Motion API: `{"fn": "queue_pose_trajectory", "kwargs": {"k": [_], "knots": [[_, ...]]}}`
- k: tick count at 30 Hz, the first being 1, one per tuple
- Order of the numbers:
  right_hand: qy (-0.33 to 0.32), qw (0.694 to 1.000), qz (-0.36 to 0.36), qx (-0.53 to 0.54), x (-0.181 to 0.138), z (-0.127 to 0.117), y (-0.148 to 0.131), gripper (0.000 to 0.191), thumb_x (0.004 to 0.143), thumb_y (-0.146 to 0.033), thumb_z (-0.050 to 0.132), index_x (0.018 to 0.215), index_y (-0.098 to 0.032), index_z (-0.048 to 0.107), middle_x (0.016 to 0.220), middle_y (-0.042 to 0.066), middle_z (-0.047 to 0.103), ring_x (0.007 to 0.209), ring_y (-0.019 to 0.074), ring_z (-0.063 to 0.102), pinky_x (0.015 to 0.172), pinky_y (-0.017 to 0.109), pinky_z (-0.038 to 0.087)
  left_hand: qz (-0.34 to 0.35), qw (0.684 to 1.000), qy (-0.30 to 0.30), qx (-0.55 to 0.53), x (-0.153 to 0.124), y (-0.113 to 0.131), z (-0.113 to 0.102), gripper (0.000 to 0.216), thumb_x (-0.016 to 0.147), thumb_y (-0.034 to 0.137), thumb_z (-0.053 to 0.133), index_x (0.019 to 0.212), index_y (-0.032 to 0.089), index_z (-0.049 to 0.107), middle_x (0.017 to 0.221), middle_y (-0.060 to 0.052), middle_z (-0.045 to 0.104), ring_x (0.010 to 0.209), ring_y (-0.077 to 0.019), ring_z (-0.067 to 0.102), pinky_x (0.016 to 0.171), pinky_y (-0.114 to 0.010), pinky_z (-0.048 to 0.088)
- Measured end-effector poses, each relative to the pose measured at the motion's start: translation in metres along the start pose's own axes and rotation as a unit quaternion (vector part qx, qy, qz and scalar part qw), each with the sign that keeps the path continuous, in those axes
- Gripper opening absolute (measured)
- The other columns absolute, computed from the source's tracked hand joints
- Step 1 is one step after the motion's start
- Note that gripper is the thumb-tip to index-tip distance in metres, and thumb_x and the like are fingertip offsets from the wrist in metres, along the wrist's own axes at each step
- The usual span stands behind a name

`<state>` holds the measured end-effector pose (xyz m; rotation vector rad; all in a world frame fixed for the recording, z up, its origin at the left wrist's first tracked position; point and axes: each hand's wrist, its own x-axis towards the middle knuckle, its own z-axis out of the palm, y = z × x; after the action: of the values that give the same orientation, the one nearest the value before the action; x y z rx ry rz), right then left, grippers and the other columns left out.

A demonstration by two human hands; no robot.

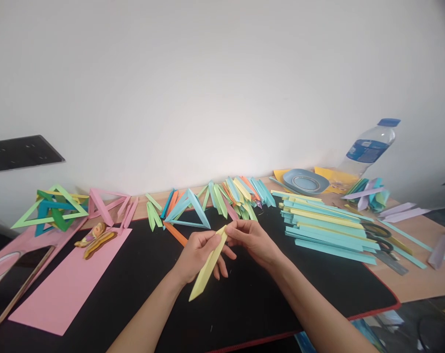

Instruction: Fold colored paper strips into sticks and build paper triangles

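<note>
A folded yellow paper strip (206,273) slants down from between my two hands, above the black mat. My left hand (200,252) pinches it near its upper end between thumb and fingers, the other fingers spread behind it. At the very tip, the fingertips of my right hand (251,239) close on the same strip. Just beyond my hands stands a light blue folded paper triangle (189,208), with an orange strip (175,233) lying below it.
Teal and yellow strips (325,228) are stacked at right, near scissors (382,238). Behind stand many folded strips (240,193), a grey-blue dish (306,181) and a tilted water bottle (371,147). On the left lie pink paper (73,284), a phone (18,284) and interlocked paper frames (56,211).
</note>
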<state>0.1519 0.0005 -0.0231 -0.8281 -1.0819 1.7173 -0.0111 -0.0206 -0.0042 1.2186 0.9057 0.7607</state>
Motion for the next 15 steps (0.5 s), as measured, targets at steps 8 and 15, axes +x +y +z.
{"fn": "queue_pose_trajectory", "kwargs": {"k": [8,15], "knots": [[-0.023,0.999,-0.033,-0.009,0.0004,0.0038,0.0043,0.025,0.066,-0.035,0.077,0.079,-0.015,0.069,0.066,-0.001,0.062,0.06,0.0092,0.053,0.064,0.025,0.043,0.046,0.995,0.085,-0.002,0.0043,-0.005,0.0035,0.037,0.087,0.045,0.049,0.086,0.009,0.057,0.073,-0.009,0.068,0.047,-0.0168,0.064,0.042,-0.026,0.052],[0.0,0.999,-0.039,-0.018,0.0014,0.0049,0.0039,0.028,0.071,-0.042,0.07,0.076,-0.014,0.069,0.073,0.003,0.064,0.065,0.0118,0.055,0.064,0.026,0.044,0.037,0.995,0.085,0.021,0.0037,-0.0041,0.0066,0.036,0.085,0.045,0.052,0.081,0.01,0.057,0.074,-0.008,0.067,0.046,-0.0154,0.064,0.041,-0.024,0.051]]}}
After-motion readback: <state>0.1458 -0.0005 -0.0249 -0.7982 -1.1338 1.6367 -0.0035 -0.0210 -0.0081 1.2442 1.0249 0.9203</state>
